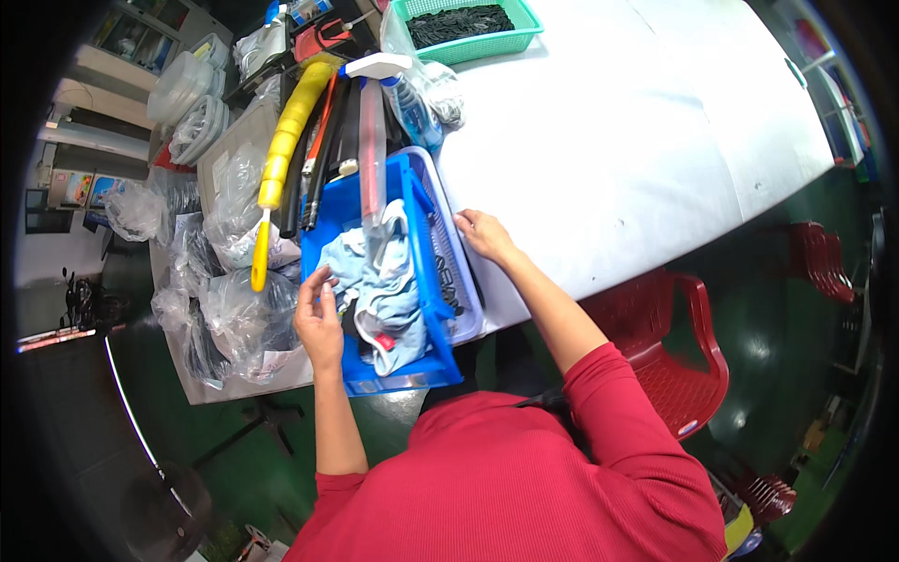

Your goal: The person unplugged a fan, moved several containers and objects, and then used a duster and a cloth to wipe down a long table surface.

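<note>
A blue plastic bin [403,382] sits at the table's near edge, with a crumpled light-blue cloth [398,304] bearing a small red tag inside it. At the bin's left side is my left hand [320,323], fingers apart and thumb raised; whether it touches the rim I cannot make out. Beneath and to the right of the bin, a lavender basket [466,295] partly shows, with small dark pieces in it. My right hand [482,234] is beside this basket's right rim, over the white tabletop, its fingers loosely bent and holding nothing visible.
A yellow-handled roller-like tool [281,159], dark rods and a spray bottle [412,108] lie beyond the bin. Clear plastic bags [243,309] crowd the left. A green basket [468,47] of black pieces stands far back. A red chair [665,365] is at right.
</note>
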### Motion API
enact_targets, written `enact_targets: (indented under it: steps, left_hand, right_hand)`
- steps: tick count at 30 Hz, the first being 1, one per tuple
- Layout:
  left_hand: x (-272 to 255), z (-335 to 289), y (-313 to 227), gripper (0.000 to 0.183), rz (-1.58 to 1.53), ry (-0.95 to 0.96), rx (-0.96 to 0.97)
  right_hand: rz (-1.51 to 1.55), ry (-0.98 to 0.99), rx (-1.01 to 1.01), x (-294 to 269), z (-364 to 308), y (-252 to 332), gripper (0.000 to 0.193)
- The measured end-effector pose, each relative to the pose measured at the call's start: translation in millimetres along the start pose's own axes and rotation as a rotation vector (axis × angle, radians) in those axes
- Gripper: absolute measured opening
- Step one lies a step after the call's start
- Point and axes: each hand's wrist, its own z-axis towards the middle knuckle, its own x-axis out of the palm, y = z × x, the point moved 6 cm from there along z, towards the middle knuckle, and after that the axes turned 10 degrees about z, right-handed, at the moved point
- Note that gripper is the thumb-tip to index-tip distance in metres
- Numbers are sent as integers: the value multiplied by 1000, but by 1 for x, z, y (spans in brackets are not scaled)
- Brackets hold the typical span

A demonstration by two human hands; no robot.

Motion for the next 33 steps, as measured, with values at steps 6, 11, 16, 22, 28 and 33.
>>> enact_targets:
  steps: [6, 11, 16, 22, 28, 33]
  left_hand:
    - [25, 10, -56, 22, 1, -109, 1]
    - [32, 4, -69, 22, 93, -167, -43]
    - [31, -6, -81, 20, 125, -210, -74]
    - [11, -19, -89, 17, 149, -263, -86]
    - [-13, -33, -61, 18, 157, -313, -161]
    - [-15, 1, -54, 17, -3, -306, -104]
  right_hand:
    - [36, 183, -13, -22, 18, -18, 30]
    - [-7, 237, -11, -43, 45, -14, 27]
    - [157, -190, -454, -94, 123, 73, 25]
    - [-234, -102, -744, -121, 182, 225, 49]
    - [-609, 3, -696, -139, 206, 235, 18]
    - [-386, -89, -553, -198, 211, 190, 20]
